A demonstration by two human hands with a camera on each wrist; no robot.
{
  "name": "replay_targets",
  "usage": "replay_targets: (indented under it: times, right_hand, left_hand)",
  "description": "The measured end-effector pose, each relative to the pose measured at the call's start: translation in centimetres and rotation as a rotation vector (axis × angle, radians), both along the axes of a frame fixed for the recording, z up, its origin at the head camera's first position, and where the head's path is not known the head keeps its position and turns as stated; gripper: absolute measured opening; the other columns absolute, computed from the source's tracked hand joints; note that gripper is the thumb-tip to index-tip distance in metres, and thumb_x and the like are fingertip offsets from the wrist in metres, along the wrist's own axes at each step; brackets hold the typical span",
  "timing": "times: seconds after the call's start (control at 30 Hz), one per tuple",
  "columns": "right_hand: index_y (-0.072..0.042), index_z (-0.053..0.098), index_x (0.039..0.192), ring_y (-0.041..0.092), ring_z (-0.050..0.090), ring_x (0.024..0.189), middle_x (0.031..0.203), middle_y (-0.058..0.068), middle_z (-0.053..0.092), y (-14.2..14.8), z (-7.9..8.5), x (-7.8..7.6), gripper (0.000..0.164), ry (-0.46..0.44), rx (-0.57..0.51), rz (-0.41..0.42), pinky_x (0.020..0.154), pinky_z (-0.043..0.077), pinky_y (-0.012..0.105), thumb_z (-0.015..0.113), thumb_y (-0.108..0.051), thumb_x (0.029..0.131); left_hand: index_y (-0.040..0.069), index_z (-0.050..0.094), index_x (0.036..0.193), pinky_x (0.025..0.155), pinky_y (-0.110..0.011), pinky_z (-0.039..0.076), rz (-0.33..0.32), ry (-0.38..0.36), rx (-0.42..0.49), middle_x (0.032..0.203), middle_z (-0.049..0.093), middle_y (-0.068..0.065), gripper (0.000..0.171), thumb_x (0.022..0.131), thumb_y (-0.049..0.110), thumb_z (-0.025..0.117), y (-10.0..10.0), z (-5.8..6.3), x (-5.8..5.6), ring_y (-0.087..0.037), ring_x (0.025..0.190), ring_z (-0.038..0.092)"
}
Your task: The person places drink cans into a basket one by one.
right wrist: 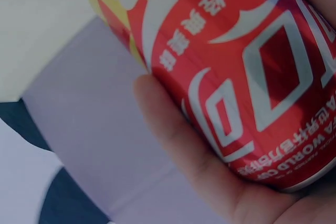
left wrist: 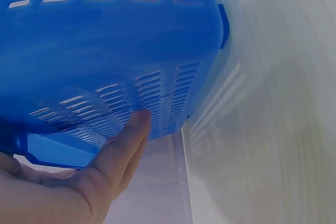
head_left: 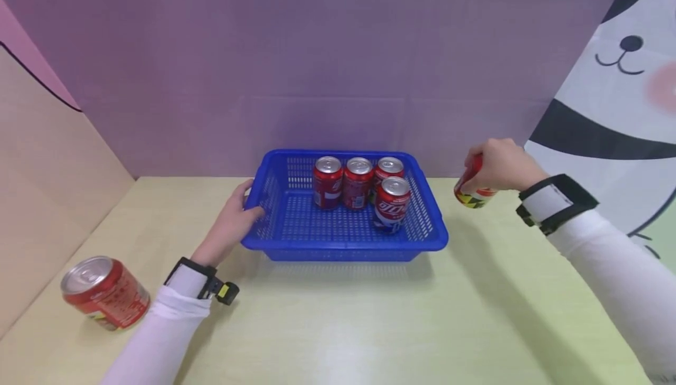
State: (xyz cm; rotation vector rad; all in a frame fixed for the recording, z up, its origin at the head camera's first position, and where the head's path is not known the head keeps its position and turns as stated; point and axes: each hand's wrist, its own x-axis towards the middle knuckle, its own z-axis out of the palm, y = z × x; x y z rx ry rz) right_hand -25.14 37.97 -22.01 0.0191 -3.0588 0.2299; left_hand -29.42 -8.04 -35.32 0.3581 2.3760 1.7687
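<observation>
A blue plastic basket [head_left: 338,255] with slotted walls holds several red soda cans [head_left: 327,182], grouped toward its right half. My left hand [head_left: 232,218] grips the basket's left rim, thumb over the edge and fingers along the outside wall; the left wrist view shows a finger [left wrist: 121,148] against the slotted side. To the right of the basket, my right hand [head_left: 502,165] holds another red soda can [head_left: 475,194] with yellow and black patterning near one end. Fingers [right wrist: 178,135] wrap its printed side in the right wrist view. This can is raised above the table.
One more red can [head_left: 108,294] stands on the pale wooden table [head_left: 327,326] at the front left, beside my left forearm. A purple-grey backdrop [head_left: 338,68] rises right behind the basket. On the right hangs a panda-printed sheet [head_left: 607,132].
</observation>
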Motion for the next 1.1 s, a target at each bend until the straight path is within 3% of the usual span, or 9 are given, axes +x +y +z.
replay_targets:
  times: [0.2,0.43,1.1]
  right_hand:
    - [0.0,0.069,0.103,0.042,0.061,0.084,0.097,0.022,0.064,-2.3,2.7,-0.1,0.046,0.031,0.002,0.021,0.06,0.057,0.047,0.089,-0.022,0.068]
    - [-0.001,0.068,0.11,0.042,0.059,0.091,0.103,0.023,0.063,-4.8,4.3,-0.5,0.051,0.031,0.01,0.061,0.065,0.057,0.048,0.089,-0.024,0.069]
    - [-0.003,0.069,0.109,0.033,0.061,0.087,0.1,0.016,0.066,-7.8,5.2,-1.1,0.049,0.038,-0.007,0.16,0.063,0.057,0.041,0.088,-0.029,0.072]
  left_hand:
    - [0.003,0.005,0.157,0.098,-0.056,0.043,-0.001,-0.005,-0.004,0.143,0.038,-0.033,0.074,0.096,0.003,0.047,-0.1,0.0,-0.1,-0.045,0.119,0.05]
    - [0.005,0.005,0.157,0.098,-0.058,0.042,-0.001,-0.012,-0.001,0.143,0.038,-0.033,0.074,0.097,0.005,0.047,-0.1,-0.2,-0.2,-0.045,0.12,0.049]
    - [0.004,0.006,0.157,0.098,-0.057,0.042,0.001,-0.002,0.003,0.143,0.038,-0.032,0.073,0.097,0.004,0.047,0.0,-0.5,-0.4,-0.044,0.12,0.049]
